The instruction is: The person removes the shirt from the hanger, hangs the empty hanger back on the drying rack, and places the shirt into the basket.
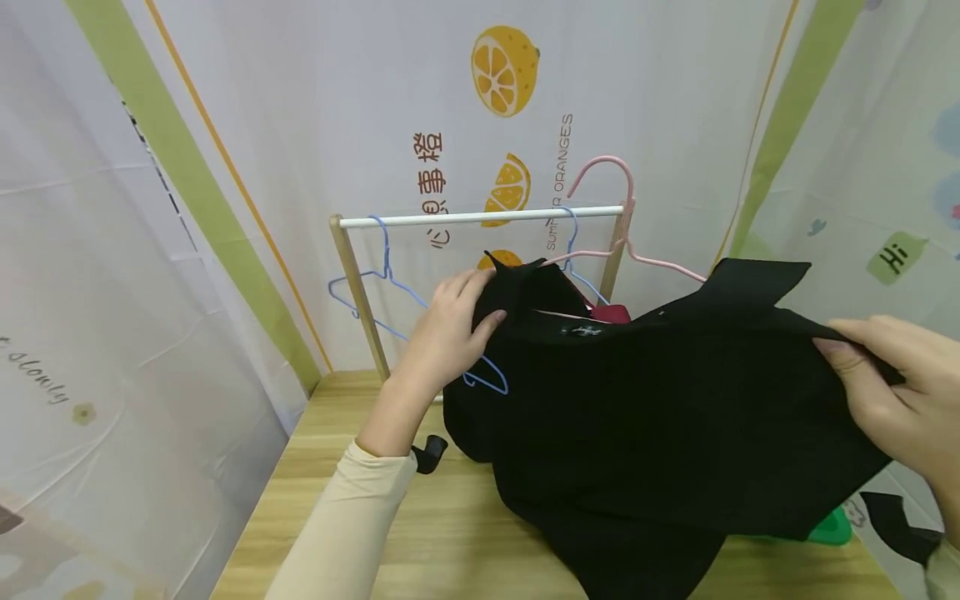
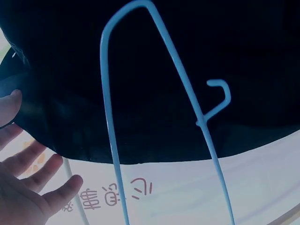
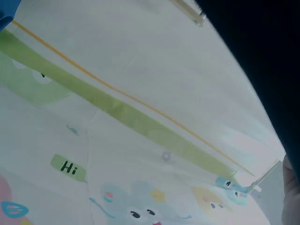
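Perhaps tugging the black garment point(image 1: 637, 433) (left fingers point(image 1: 471, 285) and right fingers point(image 1: 873, 333) pinch it) could snag the blue hanger point(image 2: 189, 91) below the former

Shirt point(image 1: 645, 417) matt cloth, pink hanger point(image 1: 628, 208) smooth, apparently plastic-coated, blue hanger point(image 2: 108, 93) glossy, plastic-looking, rack uprights point(image 1: 360, 300) pale wood, crossbar point(image 1: 480, 218) smooth, tabletop point(image 1: 442, 533) wood-grained, low sheen, curtain point(image 1: 300, 100) thin cloth, lightly creased, sleeve point(image 1: 341, 525) matt cloth.
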`<state>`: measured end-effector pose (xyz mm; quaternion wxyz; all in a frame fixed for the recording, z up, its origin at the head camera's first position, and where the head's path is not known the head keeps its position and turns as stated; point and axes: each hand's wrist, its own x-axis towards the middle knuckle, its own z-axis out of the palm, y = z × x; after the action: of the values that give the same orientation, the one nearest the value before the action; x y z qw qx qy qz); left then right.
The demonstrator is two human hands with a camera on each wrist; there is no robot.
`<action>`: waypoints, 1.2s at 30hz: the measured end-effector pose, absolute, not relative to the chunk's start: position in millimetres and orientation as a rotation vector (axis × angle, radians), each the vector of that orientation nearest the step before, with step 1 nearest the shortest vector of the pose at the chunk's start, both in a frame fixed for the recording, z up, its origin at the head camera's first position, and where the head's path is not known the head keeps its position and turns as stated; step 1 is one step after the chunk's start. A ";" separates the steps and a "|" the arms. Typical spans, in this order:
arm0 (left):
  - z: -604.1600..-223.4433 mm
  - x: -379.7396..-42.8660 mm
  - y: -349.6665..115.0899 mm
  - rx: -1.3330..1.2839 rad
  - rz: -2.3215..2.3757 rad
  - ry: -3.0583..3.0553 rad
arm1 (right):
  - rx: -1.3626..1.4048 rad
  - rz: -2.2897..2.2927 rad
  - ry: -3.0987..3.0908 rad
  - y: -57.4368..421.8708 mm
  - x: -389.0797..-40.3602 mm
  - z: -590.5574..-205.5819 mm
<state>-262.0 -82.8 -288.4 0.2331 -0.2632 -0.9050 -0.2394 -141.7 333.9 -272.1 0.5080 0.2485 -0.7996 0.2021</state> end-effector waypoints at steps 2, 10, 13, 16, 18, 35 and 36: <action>-289.4 -258.7 -81.8 -0.732 -0.683 -2.453 | 0.599 0.508 -1.935 338.1 -142.6 -273.0; -298.4 -239.2 -77.1 -0.892 -0.816 -2.194 | 0.454 0.515 -1.955 361.4 -145.5 -282.2; -301.1 -229.5 -75.5 -0.906 -0.878 -2.131 | 0.404 0.505 -1.941 367.6 -148.1 -286.8; -302.0 -219.1 -75.1 -0.880 -0.937 -2.099 | 0.418 0.533 -1.937 369.9 -148.6 -289.0; -302.3 -212.2 -75.6 -0.864 -0.979 -2.073 | 0.453 0.587 -1.928 369.7 -149.1 -290.4; -287.0 -121.8 -97.6 -0.419 -1.418 -2.109 | 0.647 0.925 -1.919 340.4 -136.5 -301.6; -286.9 -118.8 -98.9 -0.405 -1.415 -2.093 | 0.644 0.917 -1.924 337.3 -135.2 -302.1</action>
<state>-118.8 -98.9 -286.9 0.2871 -0.1516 -0.7836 -0.5298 -135.2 337.3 -302.1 0.4417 0.2596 -0.7752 0.3695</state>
